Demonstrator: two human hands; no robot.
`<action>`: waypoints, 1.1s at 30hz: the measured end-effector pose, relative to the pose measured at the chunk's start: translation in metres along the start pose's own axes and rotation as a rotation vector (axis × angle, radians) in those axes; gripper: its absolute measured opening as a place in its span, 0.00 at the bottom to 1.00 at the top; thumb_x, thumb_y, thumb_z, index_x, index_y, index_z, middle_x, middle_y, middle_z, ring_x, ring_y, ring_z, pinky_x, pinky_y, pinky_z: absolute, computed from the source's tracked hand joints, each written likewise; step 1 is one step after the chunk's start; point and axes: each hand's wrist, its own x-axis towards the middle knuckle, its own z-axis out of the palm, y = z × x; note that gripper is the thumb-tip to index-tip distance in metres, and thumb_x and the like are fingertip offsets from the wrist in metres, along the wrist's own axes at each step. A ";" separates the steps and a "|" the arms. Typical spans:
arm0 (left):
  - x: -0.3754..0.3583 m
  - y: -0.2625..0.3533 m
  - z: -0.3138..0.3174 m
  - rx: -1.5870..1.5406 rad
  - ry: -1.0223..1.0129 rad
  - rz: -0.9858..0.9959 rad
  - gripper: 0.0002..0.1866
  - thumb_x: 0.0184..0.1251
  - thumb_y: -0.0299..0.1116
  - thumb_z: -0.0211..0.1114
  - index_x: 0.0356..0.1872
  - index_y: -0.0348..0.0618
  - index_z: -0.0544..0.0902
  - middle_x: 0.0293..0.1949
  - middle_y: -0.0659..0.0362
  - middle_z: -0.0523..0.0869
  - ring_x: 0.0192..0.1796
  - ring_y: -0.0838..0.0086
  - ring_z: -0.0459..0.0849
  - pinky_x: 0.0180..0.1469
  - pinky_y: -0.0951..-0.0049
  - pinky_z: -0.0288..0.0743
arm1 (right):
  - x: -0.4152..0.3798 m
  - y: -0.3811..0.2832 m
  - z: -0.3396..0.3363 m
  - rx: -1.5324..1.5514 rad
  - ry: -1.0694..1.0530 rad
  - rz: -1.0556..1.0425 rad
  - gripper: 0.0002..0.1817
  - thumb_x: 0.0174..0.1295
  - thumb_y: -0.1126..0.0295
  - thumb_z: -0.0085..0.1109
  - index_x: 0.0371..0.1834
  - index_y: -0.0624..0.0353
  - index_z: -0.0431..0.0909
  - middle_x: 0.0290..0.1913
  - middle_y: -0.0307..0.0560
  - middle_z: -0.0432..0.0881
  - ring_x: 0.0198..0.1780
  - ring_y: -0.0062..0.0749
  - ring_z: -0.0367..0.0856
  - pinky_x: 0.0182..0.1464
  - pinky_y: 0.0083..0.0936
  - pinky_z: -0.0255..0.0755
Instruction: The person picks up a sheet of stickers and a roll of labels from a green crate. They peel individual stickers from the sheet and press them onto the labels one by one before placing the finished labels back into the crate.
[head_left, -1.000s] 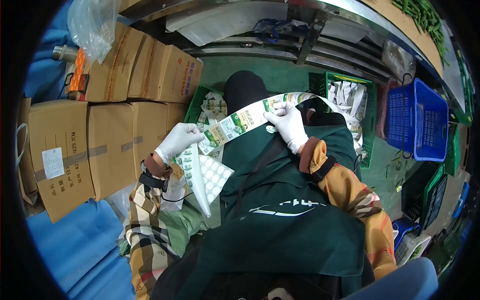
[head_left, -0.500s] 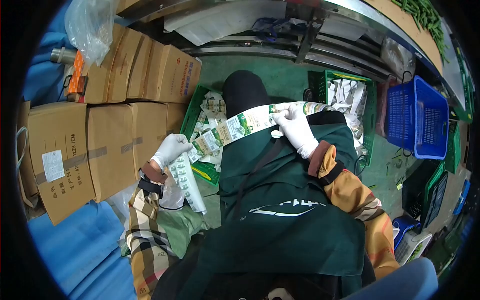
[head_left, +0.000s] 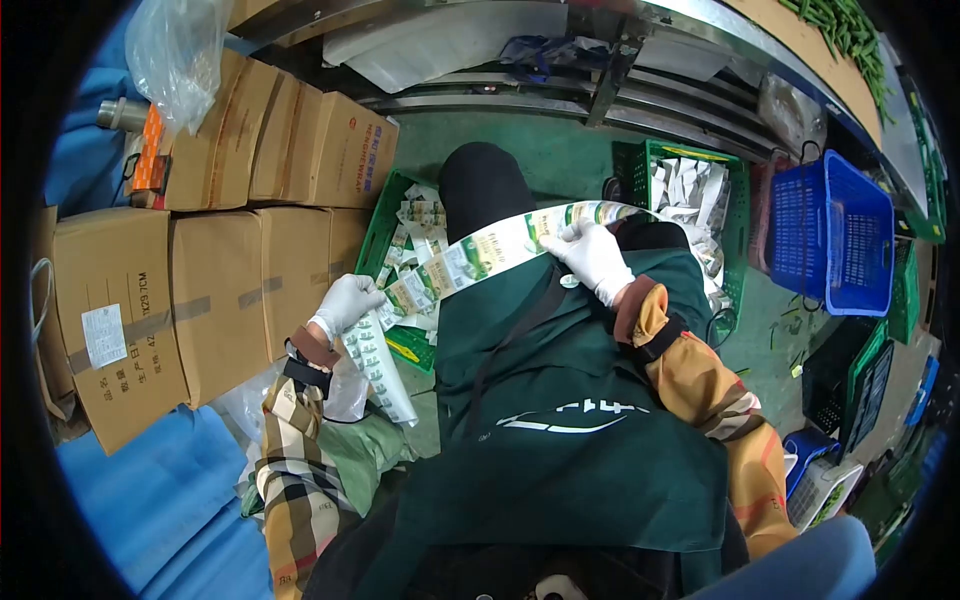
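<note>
A long strip of printed green-and-white labels stretches across my lap. My left hand, in a white glove, is closed on its left part, and a tail of the strip hangs down below that hand. My right hand, also gloved, pinches the upper right part of the strip; beyond it the strip curves over my right knee. Near the right fingers a small white round piece lies against the dark green apron.
Cardboard boxes are stacked at left. Green crates stand by my knees, the left holding label pieces, the right white strips. A blue basket is at right, a metal rack ahead.
The strip has shifted slightly, and its right part now arches a little higher. My right hand has moved slightly down. The left hand keeps its hold, nearly in place.
</note>
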 end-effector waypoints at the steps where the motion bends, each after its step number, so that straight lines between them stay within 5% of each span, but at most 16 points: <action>1: -0.001 0.000 -0.001 0.104 0.040 -0.008 0.12 0.56 0.37 0.70 0.25 0.38 0.84 0.21 0.55 0.84 0.24 0.71 0.82 0.33 0.68 0.76 | -0.001 -0.002 -0.004 0.127 -0.055 0.034 0.21 0.61 0.56 0.67 0.38 0.66 0.79 0.27 0.45 0.82 0.28 0.27 0.81 0.33 0.23 0.76; 2: -0.002 -0.001 -0.002 0.209 0.080 -0.016 0.12 0.56 0.38 0.70 0.25 0.37 0.84 0.22 0.54 0.84 0.24 0.71 0.82 0.33 0.68 0.76 | -0.003 -0.004 -0.008 0.255 -0.110 0.067 0.20 0.62 0.55 0.66 0.37 0.65 0.79 0.26 0.42 0.82 0.26 0.23 0.79 0.30 0.21 0.76; 3: 0.002 -0.011 -0.002 0.290 0.102 -0.123 0.14 0.53 0.43 0.70 0.27 0.40 0.86 0.25 0.48 0.85 0.29 0.60 0.87 0.38 0.62 0.79 | -0.011 -0.025 -0.017 0.345 -0.154 0.128 0.18 0.65 0.55 0.64 0.36 0.62 0.79 0.25 0.36 0.79 0.24 0.15 0.74 0.24 0.15 0.71; 7: 0.027 -0.071 -0.001 0.772 0.140 -0.167 0.13 0.57 0.44 0.68 0.35 0.47 0.88 0.35 0.47 0.88 0.39 0.55 0.88 0.45 0.58 0.81 | 0.002 -0.016 -0.011 0.618 -0.253 0.091 0.14 0.69 0.60 0.59 0.39 0.61 0.80 0.25 0.35 0.79 0.22 0.14 0.74 0.21 0.12 0.65; 10: 0.007 0.017 -0.012 0.458 0.232 0.124 0.16 0.57 0.42 0.68 0.43 0.45 0.87 0.38 0.51 0.89 0.38 0.60 0.88 0.44 0.62 0.80 | 0.004 -0.018 -0.005 0.678 -0.336 0.077 0.13 0.70 0.61 0.58 0.42 0.62 0.81 0.27 0.37 0.81 0.23 0.14 0.75 0.22 0.11 0.65; 12: 0.002 0.072 -0.012 0.021 0.199 0.324 0.13 0.62 0.37 0.67 0.44 0.41 0.86 0.31 0.57 0.88 0.32 0.74 0.85 0.39 0.71 0.78 | 0.010 -0.013 0.000 0.656 -0.358 0.022 0.13 0.70 0.63 0.58 0.44 0.63 0.81 0.29 0.38 0.83 0.23 0.15 0.76 0.23 0.11 0.65; 16: -0.019 0.164 -0.011 -0.299 0.011 0.440 0.11 0.64 0.32 0.67 0.43 0.38 0.85 0.27 0.66 0.82 0.27 0.86 0.75 0.32 0.81 0.71 | 0.002 -0.024 0.006 0.797 -0.419 -0.055 0.15 0.64 0.71 0.63 0.53 0.65 0.79 0.37 0.42 0.85 0.29 0.15 0.77 0.30 0.11 0.69; 18: -0.009 0.173 0.004 -0.251 0.066 0.539 0.09 0.62 0.33 0.69 0.38 0.39 0.85 0.26 0.65 0.82 0.26 0.86 0.74 0.32 0.81 0.71 | -0.003 -0.027 0.005 0.782 -0.392 -0.058 0.19 0.60 0.74 0.67 0.54 0.66 0.78 0.40 0.43 0.84 0.32 0.16 0.77 0.32 0.12 0.70; 23: 0.001 0.179 0.007 -0.060 0.082 0.335 0.14 0.56 0.44 0.73 0.28 0.44 0.82 0.22 0.62 0.82 0.25 0.76 0.80 0.31 0.73 0.72 | -0.011 -0.030 0.013 0.819 -0.255 -0.040 0.19 0.58 0.75 0.69 0.53 0.66 0.78 0.39 0.42 0.83 0.34 0.17 0.78 0.34 0.13 0.71; 33: 0.012 0.157 0.011 -0.167 0.057 0.319 0.14 0.57 0.42 0.73 0.26 0.43 0.82 0.19 0.63 0.80 0.22 0.79 0.78 0.29 0.75 0.71 | -0.019 -0.021 0.017 0.795 -0.210 -0.131 0.19 0.60 0.77 0.64 0.55 0.67 0.75 0.39 0.40 0.82 0.36 0.17 0.77 0.40 0.14 0.72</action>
